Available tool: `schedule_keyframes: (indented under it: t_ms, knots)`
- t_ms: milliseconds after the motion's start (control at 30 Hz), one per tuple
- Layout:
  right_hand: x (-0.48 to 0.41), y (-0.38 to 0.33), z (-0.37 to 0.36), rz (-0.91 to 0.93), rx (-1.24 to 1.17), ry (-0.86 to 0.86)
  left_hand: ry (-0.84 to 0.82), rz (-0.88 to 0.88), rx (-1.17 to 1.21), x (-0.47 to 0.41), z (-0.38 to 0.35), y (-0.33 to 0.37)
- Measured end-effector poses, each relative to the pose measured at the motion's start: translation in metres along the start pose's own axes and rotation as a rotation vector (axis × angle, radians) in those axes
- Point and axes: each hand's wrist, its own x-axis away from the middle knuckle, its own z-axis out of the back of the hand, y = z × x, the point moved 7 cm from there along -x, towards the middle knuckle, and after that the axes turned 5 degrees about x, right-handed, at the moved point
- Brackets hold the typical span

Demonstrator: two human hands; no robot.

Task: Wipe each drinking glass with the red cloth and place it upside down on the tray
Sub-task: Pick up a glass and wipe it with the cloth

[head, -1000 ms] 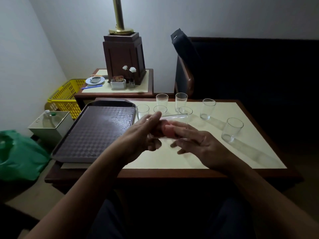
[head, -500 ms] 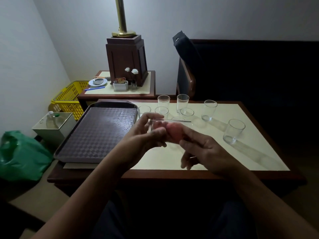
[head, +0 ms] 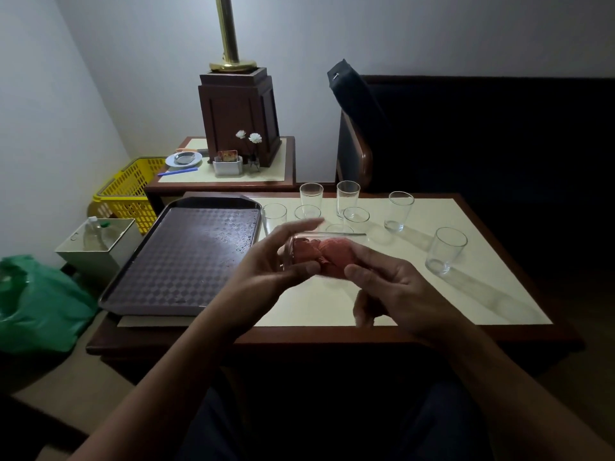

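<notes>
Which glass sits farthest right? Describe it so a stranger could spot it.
Start at the cream-topped table, then go to its right side. The lone glass stands upright there, nearer the person than the clustered glasses at the back, well apart from them.

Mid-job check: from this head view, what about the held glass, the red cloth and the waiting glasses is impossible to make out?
- Clear drinking glass held sideways: its outline is faint, covered by the left hand and motion blur.
- Red cloth: the right hand hides its far end.
- Upright clear glasses: the hands overlap the nearest, so the count is uncertain.
- Dark plastic tray: wetness unreadable in dim light.
</notes>
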Motion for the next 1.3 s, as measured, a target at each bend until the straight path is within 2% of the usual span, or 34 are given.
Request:
schedule_keyframes:
  t_ms: [133, 167, 233, 300, 367, 400, 467, 533, 600, 700, 733, 767, 900, 1000, 1100, 1167, 1233, 1300]
  knots:
    - [0.004, -0.005, -0.006, 0.13, 0.097, 0.013, -0.016, 0.356, 0.2, 0.002, -0.01, -0.017]
    - [0.004, -0.003, -0.007, 0.115, 0.096, 0.017, -0.007, 0.359, 0.22, 0.001, -0.008, -0.017]
    - [0.003, -0.002, -0.009, 0.055, 0.014, 0.013, 0.029, 0.215, 0.184, -0.003, 0.002, -0.013]
    - [0.002, -0.002, -0.006, 0.022, -0.019, 0.012, -0.006, 0.045, 0.079, -0.003, 0.005, -0.005]
    - [0.001, -0.005, 0.001, 0.038, -0.005, 0.06, 0.005, -0.014, 0.069, -0.001, 0.005, -0.004]
    - [0.0, -0.006, 0.003, 0.065, -0.003, 0.096, 0.029, 0.016, 0.086, 0.0, 0.004, -0.006]
    - [0.001, -0.008, 0.004, 0.126, 0.039, 0.148, -0.001, 0.198, 0.169, -0.001, -0.005, -0.015]
    - [0.002, -0.007, -0.001, 0.157, 0.098, 0.148, -0.014, 0.32, 0.272, -0.001, -0.007, -0.02]
    - [0.001, -0.004, -0.005, 0.11, 0.056, 0.132, 0.028, 0.254, 0.254, -0.004, 0.001, -0.018]
    - [0.001, -0.002, -0.003, 0.055, -0.035, 0.14, -0.002, 0.018, 0.096, -0.002, 0.003, -0.005]
    - [0.001, -0.001, -0.002, 0.056, -0.079, 0.159, -0.006, -0.012, 0.069, -0.001, 0.003, -0.005]
    - [0.0, 0.0, -0.001, 0.067, -0.109, 0.185, 0.006, 0.005, 0.081, -0.001, 0.004, -0.008]
    - [0.002, 0.002, -0.003, 0.142, 0.006, 0.258, -0.011, 0.311, 0.328, 0.0, -0.004, -0.03]
    - [0.001, 0.007, -0.004, 0.063, -0.029, 0.215, 0.053, 0.188, 0.247, -0.002, 0.008, -0.027]
    - [0.001, 0.012, 0.0, 0.032, -0.091, 0.224, 0.009, 0.039, 0.148, 0.001, 0.008, -0.019]
    - [0.002, 0.014, 0.001, 0.073, -0.104, 0.272, 0.01, 0.14, 0.251, 0.0, 0.004, -0.028]
    - [0.004, 0.01, -0.001, 0.138, -0.003, 0.306, -0.014, 0.316, 0.392, -0.001, -0.006, -0.037]
    - [0.003, 0.009, -0.003, 0.157, 0.086, 0.291, 0.04, 0.332, 0.4, -0.004, -0.003, -0.041]
